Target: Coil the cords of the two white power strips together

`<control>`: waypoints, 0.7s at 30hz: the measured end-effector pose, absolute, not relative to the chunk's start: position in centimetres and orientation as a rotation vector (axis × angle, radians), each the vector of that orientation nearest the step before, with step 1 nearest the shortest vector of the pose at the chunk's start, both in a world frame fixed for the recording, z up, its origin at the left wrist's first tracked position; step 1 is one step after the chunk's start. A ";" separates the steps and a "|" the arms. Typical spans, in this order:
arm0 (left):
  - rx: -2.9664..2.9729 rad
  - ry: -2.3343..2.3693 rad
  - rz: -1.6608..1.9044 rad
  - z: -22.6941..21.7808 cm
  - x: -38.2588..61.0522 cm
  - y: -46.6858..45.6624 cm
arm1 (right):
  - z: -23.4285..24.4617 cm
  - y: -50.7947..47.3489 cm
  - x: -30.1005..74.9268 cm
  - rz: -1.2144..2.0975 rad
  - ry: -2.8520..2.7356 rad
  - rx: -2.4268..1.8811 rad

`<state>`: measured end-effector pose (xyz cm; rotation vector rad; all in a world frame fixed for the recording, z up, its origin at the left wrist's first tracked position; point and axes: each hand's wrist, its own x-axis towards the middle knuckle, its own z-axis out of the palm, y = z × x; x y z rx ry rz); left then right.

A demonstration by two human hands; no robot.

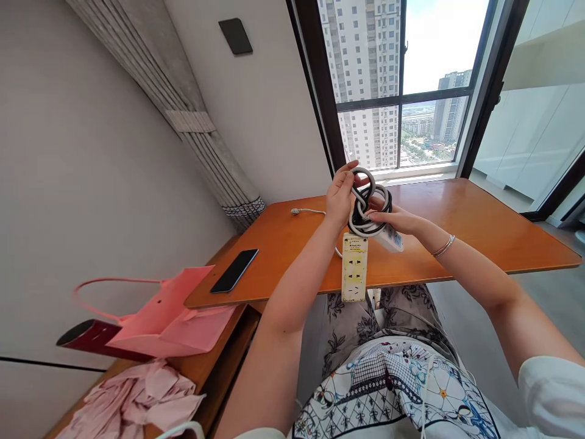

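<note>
A tangled bundle of black and white cables (362, 221) is held up over the table between my hands. My left hand (340, 194) is closed on a loop at the bundle's upper left. Around the right side of the same bundle my right hand (393, 218) is closed, its thumb lying across the coils. A yellowed power strip (354, 268) hangs below the bundle, its sockets facing me, past the table's near edge. Beneath my right hand a white power strip (390, 239) shows partly. One white plug (295, 211) lies on the table to the left, its cord running toward the bundle.
The brown wooden table (475, 231) stands before a window. A black phone (234, 271) lies near its left edge. Left of it, a pink bag (176, 317), a dark red cylinder (91, 338) and crumpled pink cloth (137, 402) rest on a lower wooden surface.
</note>
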<state>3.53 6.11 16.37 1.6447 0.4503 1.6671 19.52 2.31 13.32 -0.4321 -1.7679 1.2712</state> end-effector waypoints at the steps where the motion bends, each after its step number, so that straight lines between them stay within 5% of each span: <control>1: 1.676 0.455 1.686 16.4 3.4 6.1 | 13.1 2.3 19.3 1.251 -1.748 -0.433; 9: 1.745 0.573 1.638 15.2 0.3 8.2 | 13.4 1.6 18.3 1.161 -1.610 -0.521; 15: 1.576 1.628 1.132 8.7 -4.4 12.4 | 13.7 1.6 18.9 1.110 -1.572 -0.660; 21: 1.578 1.772 0.923 4.6 -4.9 12.8 | 13.5 1.6 18.5 1.179 -1.491 -0.695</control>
